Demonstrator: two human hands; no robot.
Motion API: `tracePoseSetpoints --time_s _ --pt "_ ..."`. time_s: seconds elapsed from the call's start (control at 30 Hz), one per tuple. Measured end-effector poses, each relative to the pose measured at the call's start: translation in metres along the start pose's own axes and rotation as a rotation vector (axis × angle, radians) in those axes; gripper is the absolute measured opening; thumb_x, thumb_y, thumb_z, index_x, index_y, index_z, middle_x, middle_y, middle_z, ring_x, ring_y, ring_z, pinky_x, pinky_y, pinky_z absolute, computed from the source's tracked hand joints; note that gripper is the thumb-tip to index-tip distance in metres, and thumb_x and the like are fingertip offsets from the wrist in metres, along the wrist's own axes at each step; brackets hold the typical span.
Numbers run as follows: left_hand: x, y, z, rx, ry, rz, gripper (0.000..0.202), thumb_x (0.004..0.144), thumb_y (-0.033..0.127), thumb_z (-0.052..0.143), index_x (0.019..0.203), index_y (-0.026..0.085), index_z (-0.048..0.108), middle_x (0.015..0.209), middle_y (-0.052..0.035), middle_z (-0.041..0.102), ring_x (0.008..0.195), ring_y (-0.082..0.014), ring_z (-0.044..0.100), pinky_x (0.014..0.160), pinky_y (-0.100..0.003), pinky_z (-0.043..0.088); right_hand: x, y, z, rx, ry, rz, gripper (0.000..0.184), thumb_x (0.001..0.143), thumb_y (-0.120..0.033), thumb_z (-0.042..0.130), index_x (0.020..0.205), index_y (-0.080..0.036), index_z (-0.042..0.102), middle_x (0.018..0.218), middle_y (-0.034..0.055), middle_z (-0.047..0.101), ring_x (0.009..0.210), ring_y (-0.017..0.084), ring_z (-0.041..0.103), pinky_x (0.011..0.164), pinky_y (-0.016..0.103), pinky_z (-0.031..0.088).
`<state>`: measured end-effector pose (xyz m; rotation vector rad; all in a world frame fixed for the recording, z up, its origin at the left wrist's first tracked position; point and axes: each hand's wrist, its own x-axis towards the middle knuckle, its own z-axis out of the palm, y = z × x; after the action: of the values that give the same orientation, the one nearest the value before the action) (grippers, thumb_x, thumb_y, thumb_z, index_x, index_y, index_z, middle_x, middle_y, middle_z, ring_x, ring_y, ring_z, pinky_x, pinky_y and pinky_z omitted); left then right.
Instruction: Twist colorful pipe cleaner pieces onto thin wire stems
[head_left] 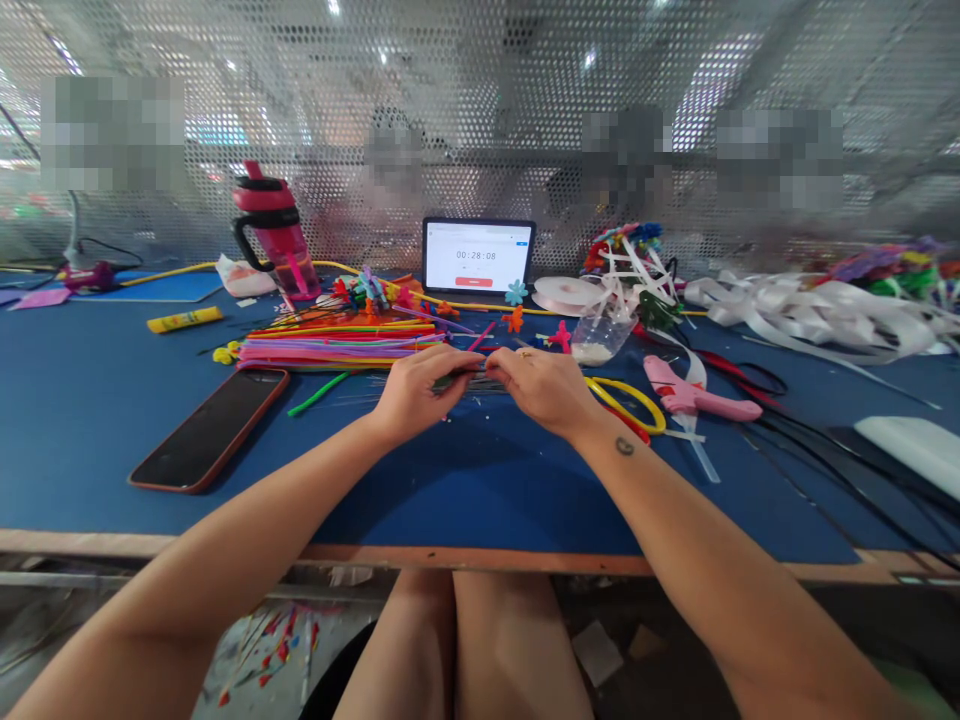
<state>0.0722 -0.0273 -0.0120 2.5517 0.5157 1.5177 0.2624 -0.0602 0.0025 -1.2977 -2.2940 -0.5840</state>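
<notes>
On my feed both hands meet at the centre of the blue surface [465, 490], and a thin green stem [463, 377] runs level between them, just above the surface. The left hand [411, 392] has its fingers [442, 372] curled shut around the stem's left end. The right hand [546, 388] has its fingers [501, 368] pinched closed on the right end, and I see a ring on one of them. I cannot tell whether it is one stem or a few held together. Just beyond the hands, at 11 o'clock, lies a flat pile of coloured pipe cleaners [337, 345]. A dark phone [210, 428] lies face up at 9 o'clock from the left hand, well apart from it. At 12 o'clock a tablet [478, 255] stands upright showing a timer, with a pink bottle [274, 238] further round at 10 o'clock. At 3 o'clock from the right hand, a yellow ring [630, 398] lies just beside the wrist, and a pink glue gun [694, 398] lies beyond it. Loose white ribbon [817, 312] is heaped at 2 o'clock.
</notes>
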Motion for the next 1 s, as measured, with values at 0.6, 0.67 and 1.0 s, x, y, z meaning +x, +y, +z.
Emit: tracePoseSetpoints --time_s 0.6,0.67,1.0 --pt "-0.0001 0.0005 0.0013 0.002 0.016 0.013 0.024 0.079 0.012 0.055 0.102 0.016 0.063 0.087 -0.004 0.068 0.076 -0.0092 0.062 0.07 -0.02 0.051 0.0002 0.0018 -0.0022 -0.042 0.112 -0.04 0.031 0.091 -0.03 0.036 0.082 -0.022 0.064 0.076 0.0041 0.054 0.061 0.01 0.043 0.052 0.022 0.027" --pt "0.0002 0.0011 0.0011 0.002 0.014 0.004 0.024 0.079 0.012 0.055 0.102 0.016 0.063 0.087 -0.0039 0.068 0.077 -0.0097 0.062 0.071 -0.021 0.051 0.0004 0.001 -0.0017 -0.018 0.102 -0.036 0.031 0.091 -0.03 0.035 0.082 -0.021 0.063 0.074 0.0041 0.054 0.063 0.011 0.045 0.053 0.022 0.029" --pt "0.0003 0.0016 0.0009 0.015 0.046 0.01 0.024 0.079 0.011 0.057 0.102 0.017 0.062 0.086 -0.0029 0.069 0.077 -0.0095 0.063 0.071 -0.02 0.05 -0.0005 -0.0031 -0.0019 0.009 0.098 -0.072 0.025 0.092 -0.025 0.032 0.084 -0.019 0.056 0.071 0.0014 0.062 0.072 0.012 0.055 0.052 0.024 0.026"
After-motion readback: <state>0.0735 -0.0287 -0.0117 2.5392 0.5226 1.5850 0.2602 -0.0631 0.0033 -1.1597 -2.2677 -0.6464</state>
